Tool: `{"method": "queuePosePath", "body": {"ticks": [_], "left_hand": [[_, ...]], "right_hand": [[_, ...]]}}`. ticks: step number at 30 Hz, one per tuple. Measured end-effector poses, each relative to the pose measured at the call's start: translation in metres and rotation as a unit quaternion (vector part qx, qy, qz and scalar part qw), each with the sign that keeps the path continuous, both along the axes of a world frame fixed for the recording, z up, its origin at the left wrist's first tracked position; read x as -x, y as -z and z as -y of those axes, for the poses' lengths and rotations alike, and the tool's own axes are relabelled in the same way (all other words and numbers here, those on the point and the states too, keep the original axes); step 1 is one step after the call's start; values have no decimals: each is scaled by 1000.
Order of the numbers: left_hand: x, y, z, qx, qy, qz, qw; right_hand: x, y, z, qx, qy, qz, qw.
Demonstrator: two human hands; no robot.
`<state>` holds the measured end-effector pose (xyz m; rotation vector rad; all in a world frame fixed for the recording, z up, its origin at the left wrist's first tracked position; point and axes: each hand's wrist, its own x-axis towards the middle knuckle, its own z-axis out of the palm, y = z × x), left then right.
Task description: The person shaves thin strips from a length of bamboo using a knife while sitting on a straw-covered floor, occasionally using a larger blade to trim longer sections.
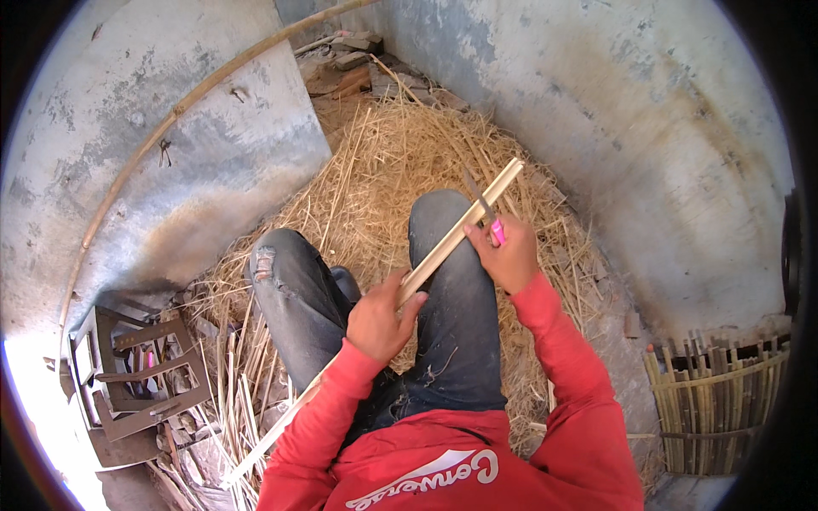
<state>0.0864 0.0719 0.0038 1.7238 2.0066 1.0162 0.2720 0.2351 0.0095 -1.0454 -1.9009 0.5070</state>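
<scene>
A long pale bamboo strip (449,243) slants across my thighs, from beside my left hip up past my right knee. Closed around its middle is my left hand (379,325), thumb along the top. My right hand (513,255) grips a small knife (486,204) by its pink handle, and its thumb presses against the strip. The knife's blade lies across the strip near the far end, touching or very close to it; I cannot tell how deep its edge sits.
Beyond my knees spreads a heap of bamboo shavings (400,153). Loose strips (243,375) lie at the left, beside a brown frame (162,375). A bent pole (145,149) leans on the left wall. At the right stands a slatted bamboo basket (711,409).
</scene>
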Motion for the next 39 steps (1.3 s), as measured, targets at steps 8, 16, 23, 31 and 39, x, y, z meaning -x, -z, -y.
{"method": "queuePosePath", "body": {"ticks": [8, 16, 23, 31, 39], "left_hand": [[-5, 16, -15, 65, -4, -4, 998], [2, 23, -19, 61, 17, 38, 997], [5, 20, -21, 84, 31, 69, 994], [8, 24, -21, 80, 41, 98, 991], [5, 20, -21, 85, 35, 93, 991]], "right_hand": [[-54, 1, 53, 102, -40, 227, 968], [-58, 21, 58, 35, -8, 297, 954], [-71, 30, 15, -13, 79, 324, 943], [-69, 4, 22, 18, 8, 310, 951], [-84, 11, -17, -22, 69, 320, 945]]}}
